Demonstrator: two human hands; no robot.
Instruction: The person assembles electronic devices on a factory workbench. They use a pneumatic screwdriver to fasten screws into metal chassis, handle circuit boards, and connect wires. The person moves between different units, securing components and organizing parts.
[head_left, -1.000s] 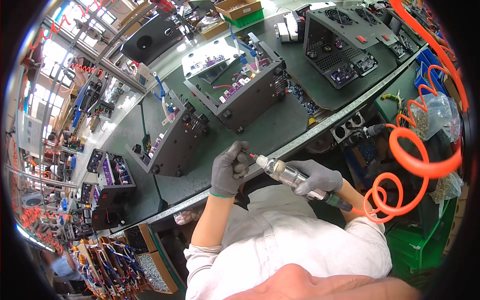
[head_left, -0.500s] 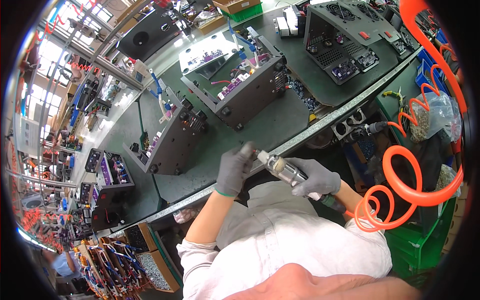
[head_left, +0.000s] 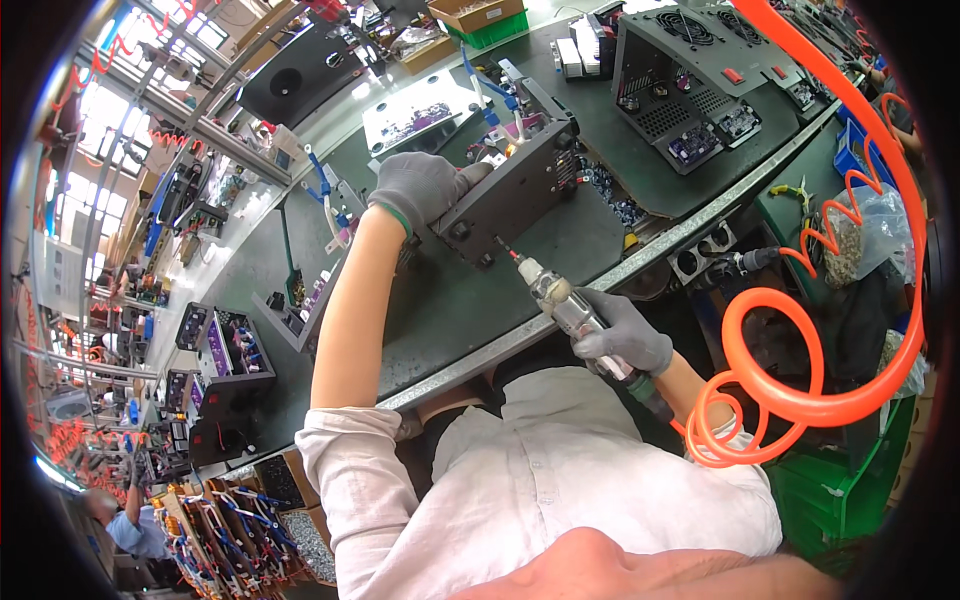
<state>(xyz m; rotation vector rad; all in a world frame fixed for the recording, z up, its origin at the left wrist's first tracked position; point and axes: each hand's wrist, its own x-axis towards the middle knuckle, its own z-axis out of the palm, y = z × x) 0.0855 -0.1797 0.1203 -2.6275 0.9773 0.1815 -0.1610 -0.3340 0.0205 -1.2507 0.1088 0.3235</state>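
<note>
My right hand is wrapped around a silver air screwdriver. Its thin bit points up and left, with the tip at the lower side of a black metal equipment housing; whether it touches a screw there is too small to tell. My left hand grips the near left edge of this housing, thumb toward its inside. The housing stands tilted on the green bench mat, circuit boards and blue-sleeved cables showing inside. Both hands wear grey gloves. Partly behind my left forearm is a second similar housing.
An orange coiled air hose loops at the right, joined to the screwdriver. A metal bench edge runs in front of me. Loose screws lie beyond the housing. More black housings stand far right and one at left.
My left hand has left the screwdriver's tip and moved up and left onto the housing's edge. The screwdriver has swung forward, its bit now at the housing.
</note>
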